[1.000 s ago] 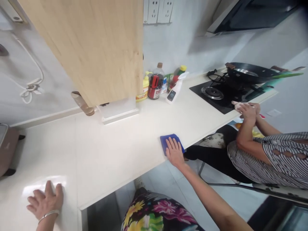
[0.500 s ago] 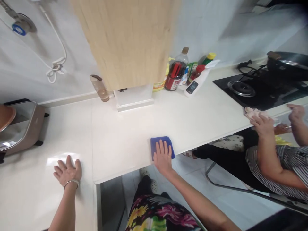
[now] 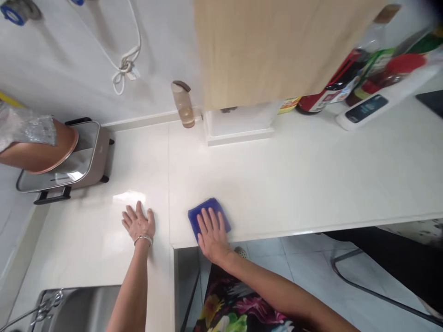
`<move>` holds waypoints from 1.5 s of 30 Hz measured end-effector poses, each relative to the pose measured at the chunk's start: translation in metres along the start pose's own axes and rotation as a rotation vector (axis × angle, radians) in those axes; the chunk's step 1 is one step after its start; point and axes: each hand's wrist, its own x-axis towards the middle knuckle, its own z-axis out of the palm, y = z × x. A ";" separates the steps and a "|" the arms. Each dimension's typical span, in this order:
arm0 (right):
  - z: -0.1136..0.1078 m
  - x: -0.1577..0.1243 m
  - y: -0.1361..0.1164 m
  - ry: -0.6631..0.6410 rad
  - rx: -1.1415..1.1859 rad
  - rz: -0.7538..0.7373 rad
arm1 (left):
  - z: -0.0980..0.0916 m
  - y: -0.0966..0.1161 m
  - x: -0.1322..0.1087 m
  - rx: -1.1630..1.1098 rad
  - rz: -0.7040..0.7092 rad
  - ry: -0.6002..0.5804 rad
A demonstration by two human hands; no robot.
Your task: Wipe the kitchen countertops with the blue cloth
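My right hand (image 3: 213, 237) lies flat, fingers stretched out, on a folded blue cloth (image 3: 221, 220). The cloth rests on the white countertop (image 3: 277, 184) near its front edge, just right of the seam between two slabs. Left of that seam, my left hand (image 3: 139, 226) presses palm down on the bare counter with fingers spread. A bracelet circles the left wrist. Nothing is in the left hand.
At left stands an electric cooker (image 3: 98, 157) with a copper-coloured pot (image 3: 65, 147) on it. A steel sink (image 3: 90, 306) is at lower left. A cup-like container (image 3: 185, 108) stands by the wall. A white spray bottle (image 3: 370, 109) and a sauce bottle (image 3: 318, 99) are right of the wooden cabinet (image 3: 270, 55).
My right hand has slid left along the counter with the blue cloth, closer to the seam. My left hand stays put. The view has turned left, and the co-worker's hands have left it.
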 end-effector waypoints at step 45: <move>-0.095 0.051 0.265 0.217 -0.574 0.654 | -0.005 -0.009 0.010 -0.026 0.046 0.084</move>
